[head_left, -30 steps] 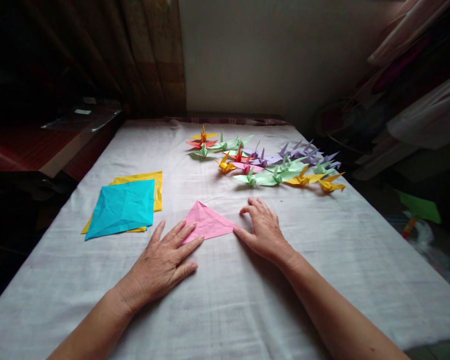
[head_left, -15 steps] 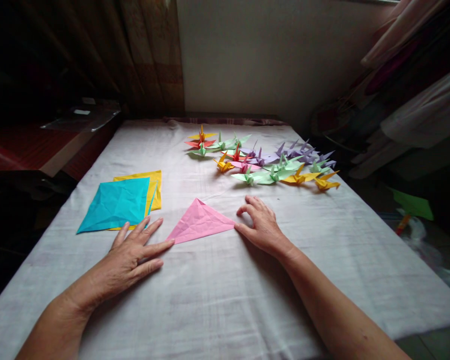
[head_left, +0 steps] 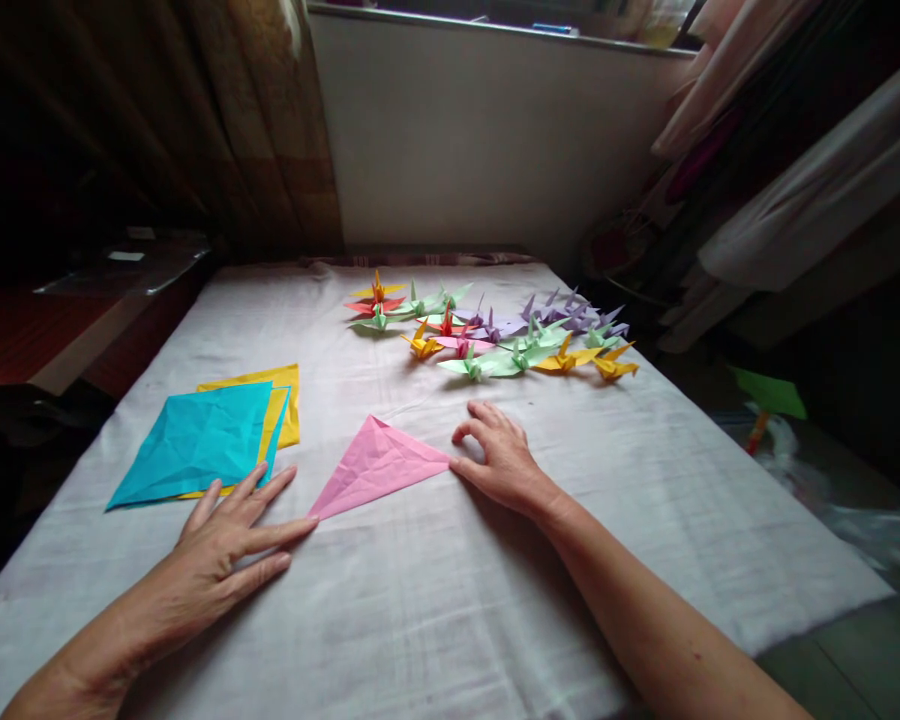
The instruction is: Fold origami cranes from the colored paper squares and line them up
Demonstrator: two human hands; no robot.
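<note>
A pink sheet of origami paper point(head_left: 379, 465), folded into a creased triangle, lies flat on the cloth between my hands. My left hand point(head_left: 232, 548) is open with spread fingers, its index fingertip touching the triangle's left corner. At the right corner rests the thumb of my right hand point(head_left: 501, 458); its other fingers are bent and stand apart from the thumb. Blue paper point(head_left: 202, 435) lies over yellow paper point(head_left: 289, 405) just beyond my left hand, whose fingertips reach its lower edge.
Several folded paper cranes point(head_left: 521, 355) in green, purple, orange, red and pink stand toward the far right. A white cloth point(head_left: 390, 620) covers the table. Left is a dark red table point(head_left: 15, 335) with a clear plastic sleeve point(head_left: 131, 265). Clothes point(head_left: 765, 240) hang at the right.
The view has tilted up and turned slightly, so everything on the table sits lower and further left. Both hands keep their places at the pink triangle's corners.
</note>
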